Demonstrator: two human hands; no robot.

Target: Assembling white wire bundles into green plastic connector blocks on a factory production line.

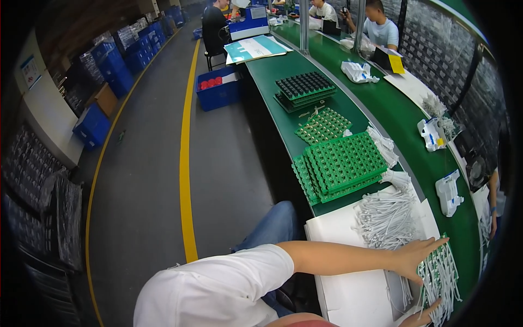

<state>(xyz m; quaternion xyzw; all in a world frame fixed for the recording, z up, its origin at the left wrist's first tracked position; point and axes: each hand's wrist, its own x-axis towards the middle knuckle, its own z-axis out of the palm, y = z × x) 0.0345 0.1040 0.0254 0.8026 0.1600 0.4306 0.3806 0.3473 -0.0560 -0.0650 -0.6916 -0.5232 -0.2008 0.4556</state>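
Note:
At the lower right is a green circuit board panel (429, 268) with many white wires (448, 283) hanging over it. My left hand (409, 260) grips its far end, with the thumb on the near side and the fingers stretched along the edge. Closer to me, my right hand (424, 318) holds the other end; much of this hand is cut off by the picture's lower edge. Beside my left hand, a heap of white wire leads (385, 218) lies on white sheeting (348, 291).
Stacked green panels (348, 163) sit beyond the wires, with a panel of black parts (305, 84) farther off. White plastic trays (449, 193) stand on the green conveyor belt (422, 180). A blue bin (218, 98) rests on the floor. Several people work at the far end.

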